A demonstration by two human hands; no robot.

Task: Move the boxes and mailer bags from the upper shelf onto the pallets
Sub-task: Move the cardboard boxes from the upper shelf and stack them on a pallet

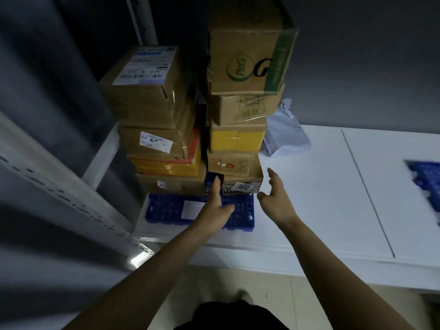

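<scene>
Two tall stacks of cardboard boxes stand on a blue pallet (166, 208) on a white platform. The left stack is topped by a labelled box (145, 86). The right stack leans, with a green-printed box (247, 58) on top, a yellow-taped box (235, 136) in the middle and a small labelled box (242, 184) at the bottom. My left hand (214, 206) is open, its fingertips by the gap between the stacks. To the right of the bottom box my right hand (276, 198) is open too. Behind the right stack leans a grey mailer bag (283, 134).
A white metal shelf upright (62, 186) runs diagonally at the left. The white platform (333, 186) stretches to the right, where a second blue pallet (426, 184) shows at the frame edge. A grey wall is behind. Tiled floor lies below my arms.
</scene>
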